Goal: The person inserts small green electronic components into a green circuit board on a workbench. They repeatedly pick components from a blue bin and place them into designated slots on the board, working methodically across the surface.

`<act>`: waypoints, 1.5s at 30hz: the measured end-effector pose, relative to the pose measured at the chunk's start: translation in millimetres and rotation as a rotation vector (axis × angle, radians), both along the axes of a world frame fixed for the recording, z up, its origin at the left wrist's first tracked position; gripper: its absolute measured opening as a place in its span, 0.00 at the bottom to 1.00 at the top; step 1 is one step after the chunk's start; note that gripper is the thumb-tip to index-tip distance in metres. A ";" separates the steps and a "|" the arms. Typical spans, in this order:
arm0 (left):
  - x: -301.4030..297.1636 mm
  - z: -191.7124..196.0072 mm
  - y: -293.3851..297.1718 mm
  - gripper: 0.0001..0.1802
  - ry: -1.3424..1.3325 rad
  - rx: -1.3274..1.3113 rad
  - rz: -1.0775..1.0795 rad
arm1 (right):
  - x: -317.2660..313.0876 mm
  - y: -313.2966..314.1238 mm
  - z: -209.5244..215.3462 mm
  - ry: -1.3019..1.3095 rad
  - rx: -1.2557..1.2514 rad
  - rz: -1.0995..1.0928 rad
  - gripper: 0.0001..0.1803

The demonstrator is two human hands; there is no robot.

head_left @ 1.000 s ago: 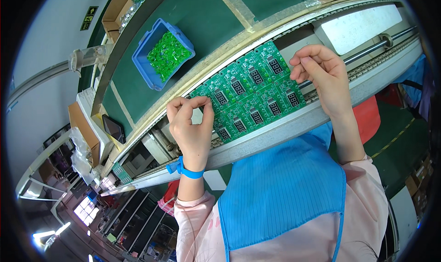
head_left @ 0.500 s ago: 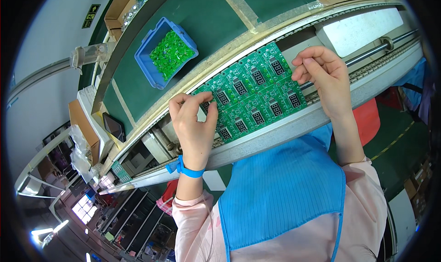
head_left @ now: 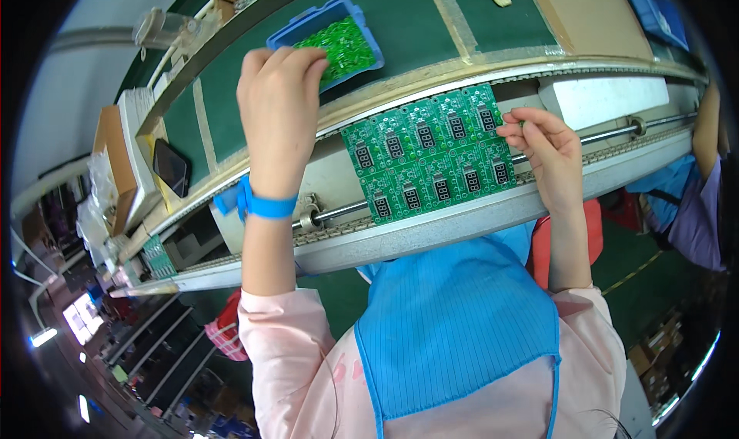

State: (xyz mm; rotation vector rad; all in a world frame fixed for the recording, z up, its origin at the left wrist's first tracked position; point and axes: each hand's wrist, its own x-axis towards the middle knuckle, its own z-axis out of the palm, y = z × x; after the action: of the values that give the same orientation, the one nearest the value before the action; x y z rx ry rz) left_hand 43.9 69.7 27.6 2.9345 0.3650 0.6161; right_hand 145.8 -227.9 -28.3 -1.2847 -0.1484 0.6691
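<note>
A green circuit board panel [head_left: 416,171] with two rows of black digit displays lies across the conveyor rails. Beyond it stands a blue bin [head_left: 371,35] filled with small green components [head_left: 342,45]. My left hand [head_left: 279,96], a blue strap around its wrist, is over the bin's near left side. Its fingers curl together, and whatever they hold is hidden. Just off the panel's right end, my right hand [head_left: 548,150] pinches a small green component [head_left: 522,123] between thumb and fingertips.
Metal conveyor rails [head_left: 431,222] with chains run left to right in front of me. A dark phone-like device [head_left: 171,168] lies at the left. A cardboard sheet [head_left: 589,16] and another blue bin [head_left: 654,12] are at the far right. Another person's arm [head_left: 706,123] shows at the right edge.
My left hand has left the panel's left end and moved up to the blue bin. My right hand stays by the panel's right end. The whole view has shifted and turned.
</note>
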 end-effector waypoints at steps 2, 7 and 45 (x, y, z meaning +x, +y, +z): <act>6.3 -7.1 7.3 0.08 0.066 0.032 0.010 | -5.1 0.1 7.1 -0.033 -0.041 0.006 0.11; 13.5 -13.0 7.0 0.09 0.149 0.135 0.026 | -14.8 3.7 26.7 -0.107 -0.049 0.132 0.12; -58.2 -8.8 -21.1 0.09 -0.298 -0.355 -0.129 | -62.1 65.1 55.2 -0.751 -0.168 0.361 0.09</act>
State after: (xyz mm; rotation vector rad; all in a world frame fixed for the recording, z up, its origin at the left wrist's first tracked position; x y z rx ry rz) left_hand -14.2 48.6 18.8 2.4615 0.2218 0.8554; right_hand 83.7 -162.8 26.9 -1.6430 -0.9725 0.4745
